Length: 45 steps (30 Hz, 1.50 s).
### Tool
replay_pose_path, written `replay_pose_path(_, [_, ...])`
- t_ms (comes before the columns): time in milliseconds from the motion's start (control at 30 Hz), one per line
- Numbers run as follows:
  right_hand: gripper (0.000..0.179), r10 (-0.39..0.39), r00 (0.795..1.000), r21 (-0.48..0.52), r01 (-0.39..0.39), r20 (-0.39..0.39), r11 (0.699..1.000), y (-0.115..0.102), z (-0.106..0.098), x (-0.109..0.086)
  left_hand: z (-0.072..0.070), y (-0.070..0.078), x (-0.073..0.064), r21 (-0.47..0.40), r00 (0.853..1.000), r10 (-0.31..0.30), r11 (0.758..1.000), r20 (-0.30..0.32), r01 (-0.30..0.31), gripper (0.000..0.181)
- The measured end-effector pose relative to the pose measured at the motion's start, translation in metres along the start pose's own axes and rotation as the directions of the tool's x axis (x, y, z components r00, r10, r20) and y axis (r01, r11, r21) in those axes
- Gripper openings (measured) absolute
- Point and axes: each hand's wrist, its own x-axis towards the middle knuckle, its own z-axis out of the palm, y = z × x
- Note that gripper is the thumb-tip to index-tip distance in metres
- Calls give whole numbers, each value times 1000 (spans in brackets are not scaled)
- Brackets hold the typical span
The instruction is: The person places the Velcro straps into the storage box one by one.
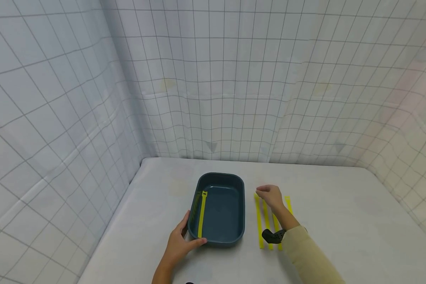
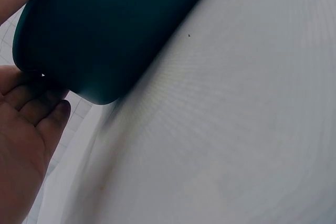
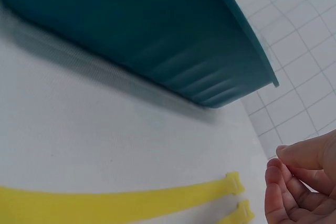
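Gripping with the left hand point(image 1: 178, 245) the rounded-rectangular, dark-teal, apparently plastic tray point(image 1: 223, 215) at its seven o'clock corner. Inside, toward nine o'clock, a flat, yellow, fabric-like strip point(image 1: 201, 217). At three o'clock, on the white surface point(image 1: 326, 205), matching strips point(image 1: 259, 227); over them, the right hand point(image 1: 271, 196) pinched together, nothing visible within. Likely light, limp, unbreakable; best taken by the slotted twelve o'clock ends point(image 3: 234, 183).
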Motion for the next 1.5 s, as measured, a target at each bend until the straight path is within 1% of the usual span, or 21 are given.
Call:
replay_pose_path(167, [20, 10, 1000, -33, -11, -15, 999, 4, 0, 0, -1, 0, 0, -19, 1000, 4, 1000, 8, -4, 97])
replay_pose_path(400, [20, -14, 999, -83, 11, -32, 996, 9, -2, 3, 0, -1, 1, -14, 1000, -10, 1000, 14, 10, 96])
replay_pose_path(533, [19, -33, 999, -135, 28, -35, 990, 10, -2, 5, 0, -2, 1, -7, 1000, -17, 1000, 12, 17, 97])
replay_pose_path(600, [18, -39, 999, -175, 32, -33, 984, 11, -1, 7, 0, -1, 0, -6, 1000, -21, 1000, 14, 21, 97])
replay_pose_path(733, [19, -30, 1000, -272, 30, 5, 962, 14, 0, 12, 0, 2, -2, -9, 1000, -19, 1000, 16, 20, 98])
replay_pose_path(900, [23, -51, 997, -346, 68, 57, 936, 14, 2, 15, 0, 3, -2, -13, 1000, -14, 1000, 14, 14, 98])
replay_pose_path(933, [23, -53, 997, -351, 71, 61, 934, 14, 2, 15, 0, 3, -2, -12, 1000, -12, 1000, 15, 12, 98])
replay_pose_path(1000, [24, -41, 997, -362, 62, 66, 930, 12, 3, 16, -1, 12, -5, -19, 1000, -17, 1000, 18, 17, 96])
replay_pose_path(1033, [24, -31, 997, -368, 54, 67, 928, 12, 3, 17, -1, 12, -5, -19, 1000, -17, 1000, 18, 18, 96])
replay_pose_path(1167, [23, 5, 998, -381, 21, 66, 924, 10, 4, 20, 0, 11, -4, -14, 1000, -18, 1000, 16, 18, 96])
replay_pose_path(1233, [21, 12, 998, -379, 12, 62, 925, 10, 5, 21, 1, 1, 0, -6, 1000, -14, 1000, 10, 14, 98])
replay_pose_path(1500, [17, 28, 999, -347, -11, 45, 938, 11, 8, 24, 1, 2, 0, 1, 1000, -10, 1000, 8, 10, 98])
